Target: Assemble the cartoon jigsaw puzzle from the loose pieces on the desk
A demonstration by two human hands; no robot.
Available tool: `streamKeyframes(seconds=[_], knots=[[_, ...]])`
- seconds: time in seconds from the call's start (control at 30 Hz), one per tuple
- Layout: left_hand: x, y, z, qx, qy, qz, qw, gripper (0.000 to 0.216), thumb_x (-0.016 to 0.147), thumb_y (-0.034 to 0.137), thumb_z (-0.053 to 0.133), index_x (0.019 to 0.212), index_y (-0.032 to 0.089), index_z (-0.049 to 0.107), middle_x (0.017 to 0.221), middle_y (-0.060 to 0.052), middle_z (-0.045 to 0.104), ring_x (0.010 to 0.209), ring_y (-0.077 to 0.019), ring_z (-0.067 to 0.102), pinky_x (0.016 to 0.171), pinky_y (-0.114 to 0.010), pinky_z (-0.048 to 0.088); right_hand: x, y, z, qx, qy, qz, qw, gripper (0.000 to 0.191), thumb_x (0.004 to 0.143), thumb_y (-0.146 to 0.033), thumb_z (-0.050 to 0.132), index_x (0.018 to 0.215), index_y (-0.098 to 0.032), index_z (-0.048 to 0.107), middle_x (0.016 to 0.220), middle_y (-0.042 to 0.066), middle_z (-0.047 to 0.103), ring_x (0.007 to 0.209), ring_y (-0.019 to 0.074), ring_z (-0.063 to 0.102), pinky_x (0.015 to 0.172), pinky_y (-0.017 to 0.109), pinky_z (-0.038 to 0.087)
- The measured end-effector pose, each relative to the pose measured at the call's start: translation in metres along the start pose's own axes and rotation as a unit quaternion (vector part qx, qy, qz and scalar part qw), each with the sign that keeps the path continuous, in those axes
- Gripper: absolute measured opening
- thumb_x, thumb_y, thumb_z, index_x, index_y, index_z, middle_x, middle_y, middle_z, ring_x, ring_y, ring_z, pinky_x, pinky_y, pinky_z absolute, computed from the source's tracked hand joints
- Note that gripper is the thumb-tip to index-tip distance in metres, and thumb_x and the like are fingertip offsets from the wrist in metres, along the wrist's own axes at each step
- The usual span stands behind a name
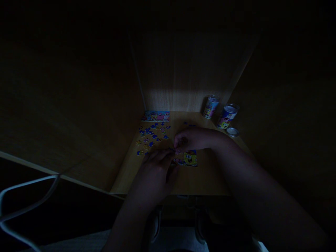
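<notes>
The left hand (154, 175) reaches in from the near edge of the worktop (210, 182) with its fingers stretched forward and drawn close together. The right hand (193, 140) comes in from the right with its fingers curled downward, and the fingertips of the two hands meet near the middle of the worktop. The light is too dim to tell whether either hand pinches a piece or only presses down. Their tips sit at the left edge of the assembled puzzle patch (188, 158), a small yellow and blue cartoon section lying flat just below the right hand, roughly midway between the near and far edges. To the left of the hands, the loose puzzle pieces (152, 134), mostly blue, lie scattered towards the left edge and reach back towards the far left corner. Beyond them, a colourful printed picture (156, 116) lies against the far edge at the foot of the wooden back panel (178, 77). In the far right corner two cartoon-printed tins stand upright and a little apart, the rear tin (210, 106) next to the back panel and the front tin (227, 116) by the right edge. A round lid (232, 132) lies flat just in front of the front tin. A white cable (26, 199) loops off the worktop, low on the left.
</notes>
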State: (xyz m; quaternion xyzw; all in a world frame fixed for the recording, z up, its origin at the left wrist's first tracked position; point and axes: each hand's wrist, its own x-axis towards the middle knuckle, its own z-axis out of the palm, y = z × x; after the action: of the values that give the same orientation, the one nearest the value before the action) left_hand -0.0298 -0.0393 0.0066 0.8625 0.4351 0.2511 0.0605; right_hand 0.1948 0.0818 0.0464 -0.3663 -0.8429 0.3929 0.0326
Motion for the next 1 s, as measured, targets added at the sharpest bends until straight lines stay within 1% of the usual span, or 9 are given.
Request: streamKeyframes(seconds=[0.2,0.43,0.6,0.67,0.77,0.87,1.0], knots=[[0.0,0.0,0.001,0.004,-0.004,-0.001,1.0,0.035,0.103,0.024,0.066,0.138,0.02,0.068,0.137,-0.01,0.074,0.125,-0.0319,0.069,0.113,-0.059,0.053,0.0,-0.002,0.0,-0.033,0.02,0.005,0.999,0.015,0.089,-0.026,0.081,0.103,-0.021,0.08,0.1,0.003,0.081,0.088,0.017,0.072,0.076,0.027,0.052],[-0.001,0.0,0.001,0.008,-0.007,-0.005,1.0,0.035,0.104,0.024,0.066,0.139,0.019,0.067,0.138,-0.009,0.074,0.124,-0.0305,0.068,0.114,-0.057,0.052,0.003,-0.001,0.002,-0.015,0.023,0.001,1.0,0.012,0.087,-0.025,0.082,0.099,-0.022,0.08,0.095,0.001,0.081,0.086,0.0178,0.073,0.074,0.027,0.052],[-0.003,-0.002,0.003,0.015,-0.012,-0.005,1.0,0.042,0.104,0.029,0.067,0.146,0.022,0.064,0.145,-0.009,0.07,0.131,-0.0322,0.065,0.117,-0.058,0.05,-0.002,-0.002,-0.005,-0.005,0.043,0.009,0.999,0.01,0.091,-0.027,0.075,0.099,-0.021,0.079,0.096,0.003,0.082,0.087,0.0185,0.074,0.077,0.028,0.053],[-0.003,-0.002,0.002,0.016,-0.015,0.0,1.0,0.043,0.105,0.031,0.068,0.147,0.022,0.064,0.147,-0.009,0.069,0.134,-0.033,0.063,0.119,-0.06,0.047,-0.005,0.001,-0.009,-0.009,0.047,0.011,0.999,0.01,0.091,-0.027,0.075,0.099,-0.021,0.079,0.095,0.002,0.082,0.086,0.0186,0.074,0.077,0.028,0.053],[-0.003,-0.002,0.001,0.01,-0.024,0.006,1.0,0.046,0.104,0.031,0.068,0.149,0.023,0.062,0.151,-0.009,0.068,0.14,-0.0331,0.06,0.122,-0.06,0.044,-0.006,0.006,-0.013,-0.019,0.028,0.018,0.999,0.014,0.087,-0.03,0.081,0.098,-0.021,0.08,0.095,0.002,0.082,0.088,0.019,0.074,0.076,0.028,0.052],[-0.003,-0.003,0.002,0.004,-0.032,0.009,0.999,0.049,0.103,0.031,0.069,0.152,0.025,0.06,0.152,-0.008,0.067,0.142,-0.0331,0.059,0.124,-0.06,0.043,-0.005,0.009,-0.012,-0.021,-0.001,0.028,0.999,0.02,0.084,-0.034,0.085,0.098,-0.021,0.081,0.094,0.001,0.081,0.088,0.0191,0.073,0.075,0.028,0.051],[-0.002,-0.005,0.003,0.0,-0.038,0.006,0.999,0.05,0.103,0.032,0.069,0.152,0.025,0.06,0.154,-0.007,0.066,0.143,-0.0329,0.058,0.126,-0.062,0.041,-0.003,0.011,-0.009,-0.021,0.0,0.031,0.999,0.02,0.085,-0.034,0.085,0.099,-0.021,0.08,0.095,0.002,0.08,0.088,0.0187,0.072,0.075,0.028,0.051]])
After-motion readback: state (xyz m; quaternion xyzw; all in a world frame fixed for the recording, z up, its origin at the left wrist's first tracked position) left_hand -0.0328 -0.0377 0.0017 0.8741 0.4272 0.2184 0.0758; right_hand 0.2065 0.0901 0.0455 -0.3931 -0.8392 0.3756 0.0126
